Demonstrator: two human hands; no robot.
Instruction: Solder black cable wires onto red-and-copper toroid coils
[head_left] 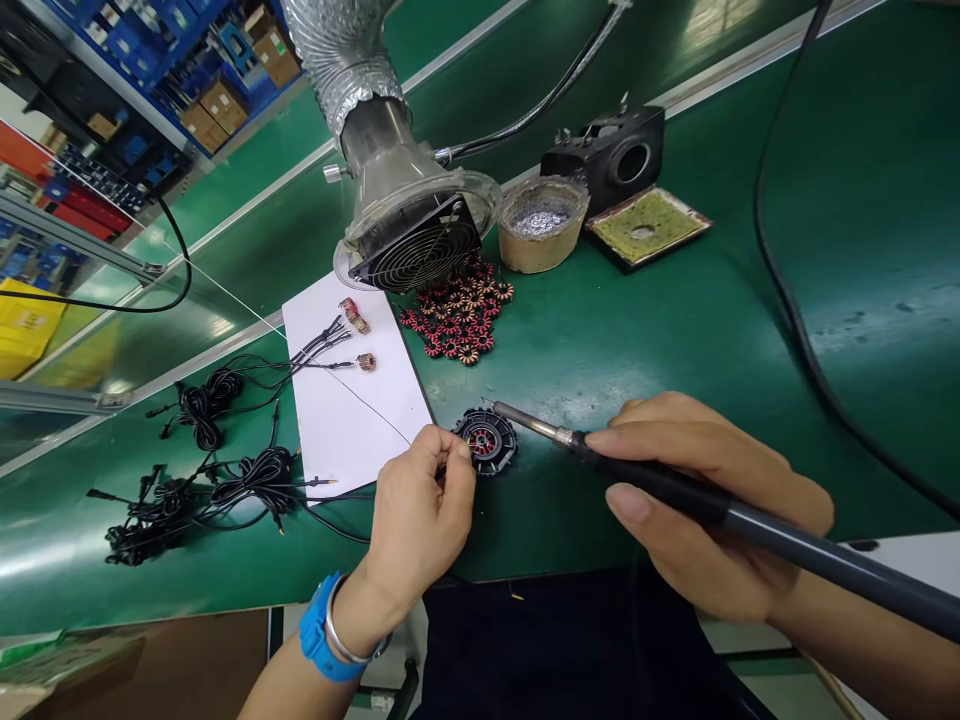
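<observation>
My right hand (705,500) is closed round the dark handle of a soldering iron (660,485), whose metal tip reaches the upper right edge of a round black part (491,442). That part has a red-wound coil in its middle and lies on the green bench. At its left edge my left hand (424,500) is closed in a pinch on a thin wire (386,422) that runs up to the left. A blue band and a metal bangle circle the left wrist.
A fume duct with a fan grille (427,255) hangs over a pile of red and copper coils (457,315). Behind are a solder pot (541,225), a sponge tray (649,228) and an iron stand (637,155). White paper (360,420) and black cable bundles (259,480) lie left.
</observation>
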